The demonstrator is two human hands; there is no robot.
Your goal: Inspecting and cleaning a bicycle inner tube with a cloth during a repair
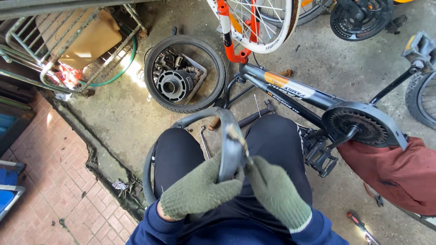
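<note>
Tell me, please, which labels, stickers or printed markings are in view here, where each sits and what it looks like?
Frame sticker: on the dark bicycle frame tube lying above the knees; long strip, orange at one end, white further along, dark print.
Lower frame lettering: on the tube below it; small white print with a small orange patch.
Rim marking: on the white wheel rim at top; small dark print.
No packages, signs or screens.

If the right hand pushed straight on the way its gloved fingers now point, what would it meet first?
The right hand points up and left, so it meets almost at once the folded grey inner tube it already pinches, with the left hand right behind. Depth beyond that is unclear.
</note>
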